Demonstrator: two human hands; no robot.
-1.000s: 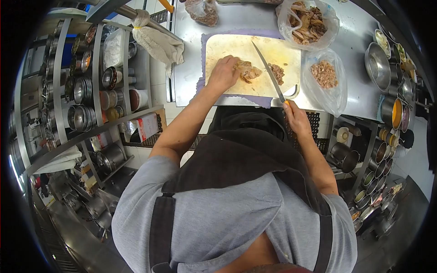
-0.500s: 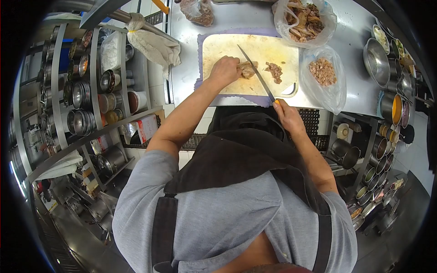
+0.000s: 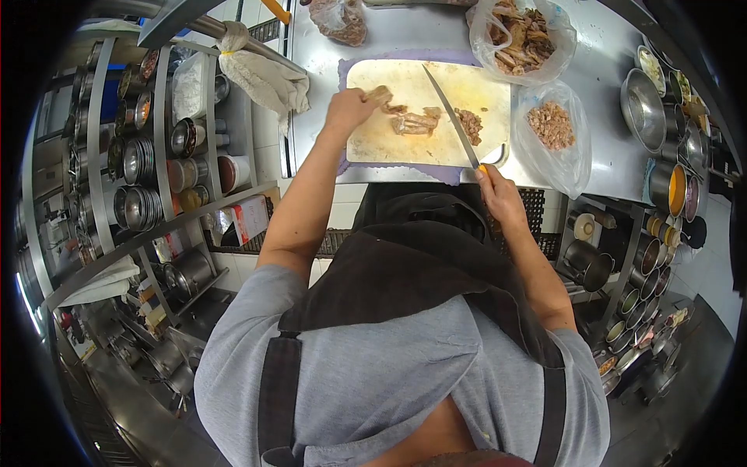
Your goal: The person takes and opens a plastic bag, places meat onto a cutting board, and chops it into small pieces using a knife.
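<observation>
On the pale cutting board point(image 3: 373, 148) lies a larger piece of cooked meat point(image 3: 415, 123). My left hand point(image 3: 348, 110), at the board's left edge, pinches a smaller piece of meat point(image 3: 379, 96) between its fingers. My right hand point(image 3: 502, 194) is closed round the yellow handle of a long knife point(image 3: 455, 117), near the board's front right corner. The blade slants up and left across the board, between the larger piece and a small heap of chopped meat point(image 3: 469, 125).
A plastic bag of diced meat point(image 3: 552, 125) lies right of the board, with a bag of larger meat pieces point(image 3: 521, 39) behind it. Another bag point(image 3: 338, 21) sits at the back left. A metal bowl point(image 3: 643, 107) stands far right. A cloth point(image 3: 261, 74) hangs left.
My left hand has moved left from the larger piece, carrying a smaller piece. The knife has swung right, off the larger piece, and my right hand has shifted slightly right.
</observation>
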